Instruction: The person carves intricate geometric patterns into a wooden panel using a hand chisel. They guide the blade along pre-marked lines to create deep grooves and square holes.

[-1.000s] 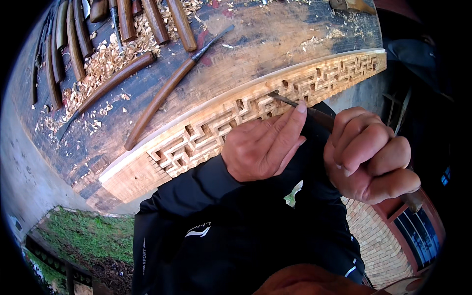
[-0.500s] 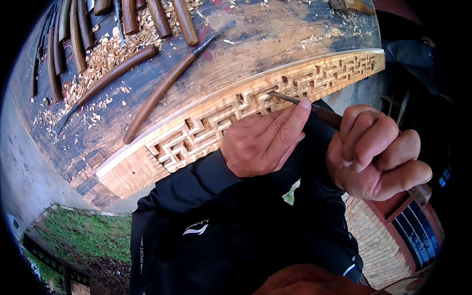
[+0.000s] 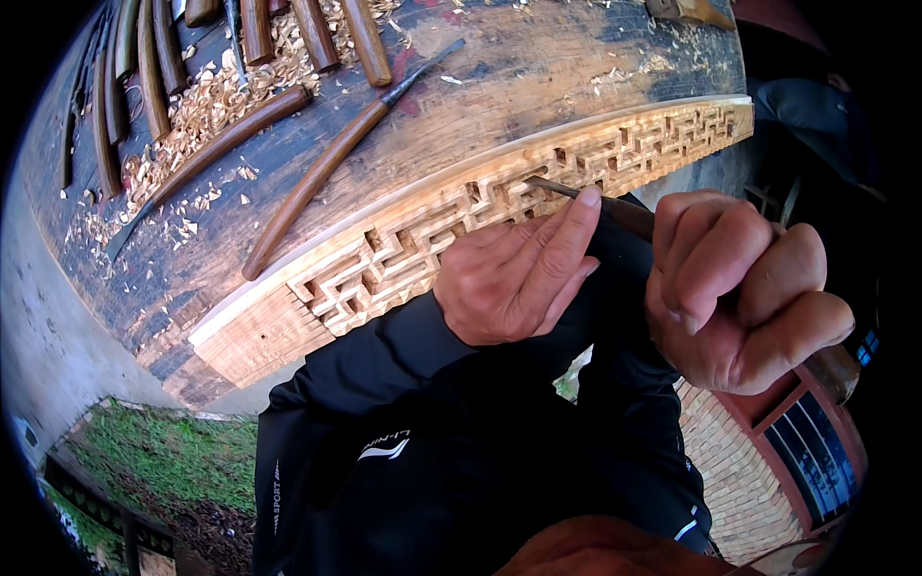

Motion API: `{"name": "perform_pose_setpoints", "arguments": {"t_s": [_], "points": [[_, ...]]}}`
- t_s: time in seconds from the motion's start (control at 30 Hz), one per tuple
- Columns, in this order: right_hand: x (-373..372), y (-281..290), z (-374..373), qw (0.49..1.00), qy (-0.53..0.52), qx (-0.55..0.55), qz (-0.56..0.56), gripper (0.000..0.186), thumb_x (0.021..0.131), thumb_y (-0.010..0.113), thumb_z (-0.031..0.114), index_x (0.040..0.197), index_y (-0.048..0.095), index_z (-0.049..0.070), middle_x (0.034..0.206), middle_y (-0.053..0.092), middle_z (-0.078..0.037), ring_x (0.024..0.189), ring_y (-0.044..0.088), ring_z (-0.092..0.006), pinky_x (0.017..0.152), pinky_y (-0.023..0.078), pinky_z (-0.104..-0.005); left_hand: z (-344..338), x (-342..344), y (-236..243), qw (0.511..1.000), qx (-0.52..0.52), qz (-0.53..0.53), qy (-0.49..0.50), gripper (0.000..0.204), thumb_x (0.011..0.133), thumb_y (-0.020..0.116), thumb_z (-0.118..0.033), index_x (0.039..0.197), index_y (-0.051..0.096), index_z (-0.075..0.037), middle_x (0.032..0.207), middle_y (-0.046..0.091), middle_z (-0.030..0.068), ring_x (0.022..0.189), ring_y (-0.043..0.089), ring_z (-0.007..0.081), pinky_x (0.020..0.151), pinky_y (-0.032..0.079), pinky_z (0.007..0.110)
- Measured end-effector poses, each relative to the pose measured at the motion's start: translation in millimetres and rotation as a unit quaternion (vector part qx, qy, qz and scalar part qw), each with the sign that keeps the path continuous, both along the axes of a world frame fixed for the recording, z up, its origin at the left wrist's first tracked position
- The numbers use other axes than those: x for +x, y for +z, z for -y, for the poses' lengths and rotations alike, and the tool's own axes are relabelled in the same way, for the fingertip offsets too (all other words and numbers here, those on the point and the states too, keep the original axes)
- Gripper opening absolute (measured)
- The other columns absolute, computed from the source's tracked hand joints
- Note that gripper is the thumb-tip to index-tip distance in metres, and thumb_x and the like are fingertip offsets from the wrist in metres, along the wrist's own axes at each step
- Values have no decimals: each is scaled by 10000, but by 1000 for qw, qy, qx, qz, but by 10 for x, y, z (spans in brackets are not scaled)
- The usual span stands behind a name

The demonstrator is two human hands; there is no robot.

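Observation:
A long pale wooden board (image 3: 259, 336), carved with a stepped lattice of grooves and square holes, lies along the near edge of the bench. In my right hand (image 3: 744, 288) is a chisel (image 3: 629, 216), its wooden handle wrapped by my fingers and its butt showing below the fist. The thin metal blade slants left, its tip in a groove near the board's middle. My left hand (image 3: 514, 278) rests over the near edge of the carving, one fingertip pressed to the blade close to the handle. Its other fingers are partly hidden.
On the worn bench (image 3: 499, 67), a loose chisel (image 3: 317, 182) and another long-handled chisel (image 3: 221, 139) lie beyond the board. Several wooden-handled tools (image 3: 149, 77) stand among curled shavings (image 3: 206, 115) at the far left. A wooden mallet-like piece (image 3: 690, 12) sits at the far edge.
My right hand has shifted slightly right and toward me along with the chisel handle. The blade tip stays in about the same groove; my left hand has barely moved.

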State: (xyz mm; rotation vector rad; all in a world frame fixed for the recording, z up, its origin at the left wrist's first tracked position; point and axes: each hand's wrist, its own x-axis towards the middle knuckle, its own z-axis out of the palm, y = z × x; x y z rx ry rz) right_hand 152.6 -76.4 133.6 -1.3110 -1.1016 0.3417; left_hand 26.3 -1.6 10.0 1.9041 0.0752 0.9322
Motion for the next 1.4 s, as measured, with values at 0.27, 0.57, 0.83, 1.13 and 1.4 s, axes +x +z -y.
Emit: {"name": "perform_pose_setpoints", "arguments": {"t_s": [0.27, 0.57, 0.83, 1.13, 1.4], "points": [[-43, -87, 43, 1000, -24, 2, 11, 335, 1147, 596, 281, 860, 432, 224, 795, 413, 48, 553, 543, -93, 408, 323, -265, -29, -55, 42, 999, 0, -35, -19, 710, 854, 917, -79, 1461, 626, 147, 1152, 826, 204, 856, 832, 266, 698, 639, 310], [-164, -204, 24, 990, -82, 114, 29, 381, 1192, 487, 247, 826, 385, 213, 733, 386, 23, 475, 442, -84, 404, 311, -239, -23, -30, 19, 1000, -3, -12, -16, 698, 850, 904, -62, 1456, 621, 139, 1195, 824, 184, 839, 824, 256, 678, 624, 305], [-128, -151, 1, 994, -71, 86, 5, 384, 1195, 479, 270, 825, 385, 225, 748, 411, 28, 482, 452, -67, 410, 319, -221, -31, -26, 5, 1000, 12, 7, -14, 719, 855, 893, -37, 1487, 593, 129, 1231, 813, 201, 859, 825, 245, 670, 619, 300], [-49, -85, 10, 999, -12, 38, -3, 354, 1180, 524, 305, 846, 422, 247, 780, 442, 36, 512, 489, -70, 420, 335, -243, -16, -49, -17, 1000, -1, 3, -5, 729, 852, 917, -42, 1477, 597, 151, 1184, 820, 198, 850, 828, 251, 664, 623, 305], [-30, -98, -10, 1000, 10, 16, -1, 316, 1122, 648, 298, 876, 459, 237, 802, 419, 48, 559, 546, -91, 416, 341, -260, -30, -55, 12, 1000, -6, -5, 3, 673, 832, 916, -51, 1413, 648, 159, 1108, 820, 206, 849, 827, 257, 695, 635, 314]]}}
